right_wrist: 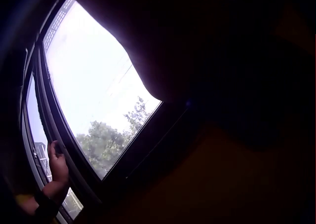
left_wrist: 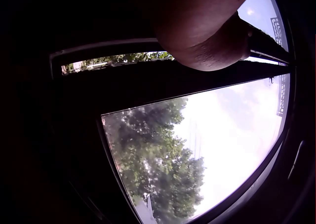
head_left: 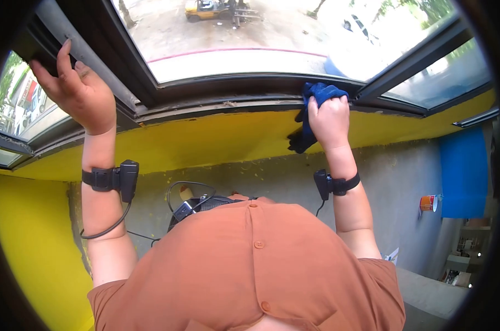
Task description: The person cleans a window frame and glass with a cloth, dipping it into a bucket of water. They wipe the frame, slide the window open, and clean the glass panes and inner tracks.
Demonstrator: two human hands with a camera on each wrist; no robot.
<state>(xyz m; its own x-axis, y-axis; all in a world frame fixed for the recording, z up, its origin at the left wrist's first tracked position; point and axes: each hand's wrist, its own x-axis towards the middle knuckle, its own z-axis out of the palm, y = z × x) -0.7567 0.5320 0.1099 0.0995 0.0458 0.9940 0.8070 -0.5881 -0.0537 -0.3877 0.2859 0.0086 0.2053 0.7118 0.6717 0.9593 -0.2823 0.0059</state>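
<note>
My right hand (head_left: 331, 121) grips a dark blue cloth (head_left: 323, 91) at the lower rail of the window frame (head_left: 233, 105), near its right corner. A darker end of the cloth hangs down over the yellow wall. On the left, my left hand (head_left: 82, 96) rests against the upright of the frame with its fingers extended and nothing held. The right wrist view also catches that left hand (right_wrist: 59, 169) beside the upright. In the left wrist view only part of the hand (left_wrist: 207, 41) shows, dark against the frame; its fingers are hidden there.
Yellow paint covers the wall (head_left: 206, 135) below the sill. Side windows flank the large pane, and a yellow vehicle (head_left: 203, 9) stands outside. An orange and white bucket (head_left: 428, 203) is at the right, by a blue panel (head_left: 464, 174). A cable (head_left: 115, 229) hangs from the left wrist.
</note>
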